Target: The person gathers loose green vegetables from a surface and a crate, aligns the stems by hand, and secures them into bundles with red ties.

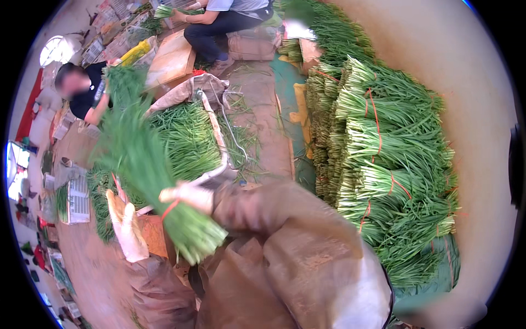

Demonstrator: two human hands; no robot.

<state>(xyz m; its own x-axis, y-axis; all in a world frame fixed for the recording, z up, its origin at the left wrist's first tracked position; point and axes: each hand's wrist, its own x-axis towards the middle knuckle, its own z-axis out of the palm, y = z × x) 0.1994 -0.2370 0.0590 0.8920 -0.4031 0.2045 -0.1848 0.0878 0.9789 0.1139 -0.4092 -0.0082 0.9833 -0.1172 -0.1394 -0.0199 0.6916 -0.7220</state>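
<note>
Right gloved hand (189,196), fingers closed round long green chive bundle (143,164) tied with red band. Left pale cloth-gloved hand (127,230) flat, fingers open. Stacked tied bundles (383,164) alongside.

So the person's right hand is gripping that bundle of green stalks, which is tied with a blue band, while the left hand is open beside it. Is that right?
Not quite: the band around the bundle of green stalks is red, not blue, as the head view shows. The rest holds: the right hand grips the bundle, and the gloved left hand is open beside it.
</note>
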